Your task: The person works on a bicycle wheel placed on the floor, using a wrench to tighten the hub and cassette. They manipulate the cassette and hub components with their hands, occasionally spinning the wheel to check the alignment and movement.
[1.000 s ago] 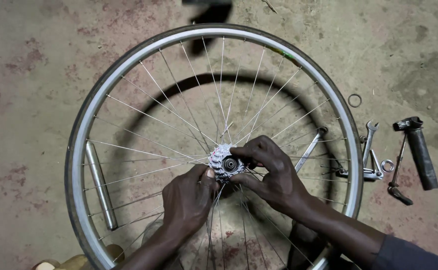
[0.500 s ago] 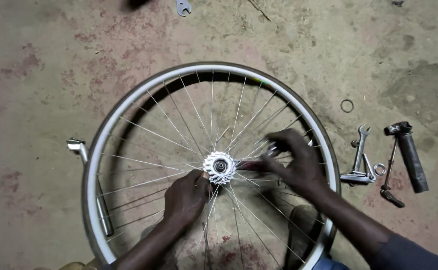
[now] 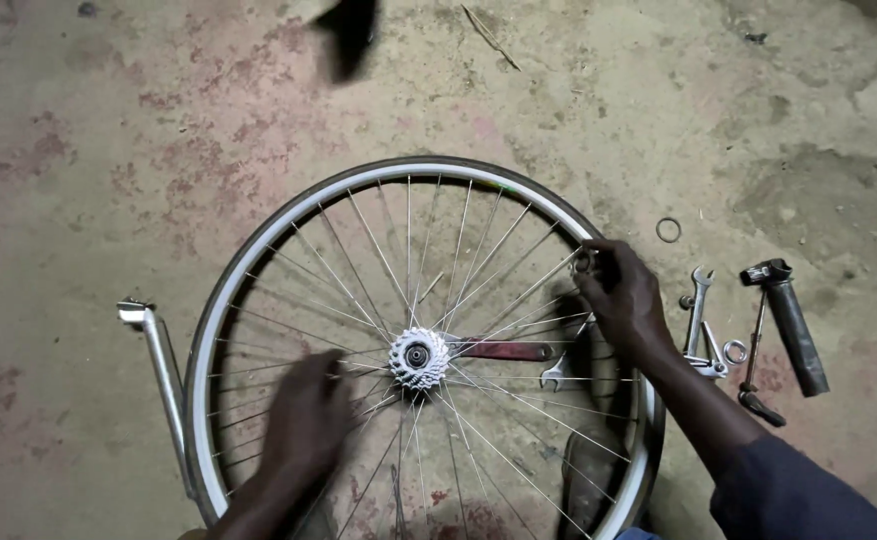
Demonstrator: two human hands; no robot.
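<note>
A spoked bicycle wheel with a silver rim [image 3: 258, 260] lies flat on the concrete floor, a toothed sprocket cluster [image 3: 418, 357] at its hub. My left hand [image 3: 303, 420], blurred, hovers over the spokes just left of the sprockets and holds nothing. My right hand [image 3: 620, 295] is at the rim's right side, its fingertips pinched on a small metal part [image 3: 586, 262]. Under the spokes lie a reddish flat tool [image 3: 503, 350] and a small wrench [image 3: 558, 375].
Right of the wheel lie silver wrenches [image 3: 698, 315], a thin skewer [image 3: 755, 365], a black-handled tool [image 3: 790, 325] and a metal ring [image 3: 668, 230]. A silver post [image 3: 163, 365] lies at the left rim. A dark blurred object [image 3: 348, 35] is at the top.
My right hand left the hub and moved out to the rim at the right. My left hand slid away from the sprockets to the lower left. The view shifted so the wheel sits lower.
</note>
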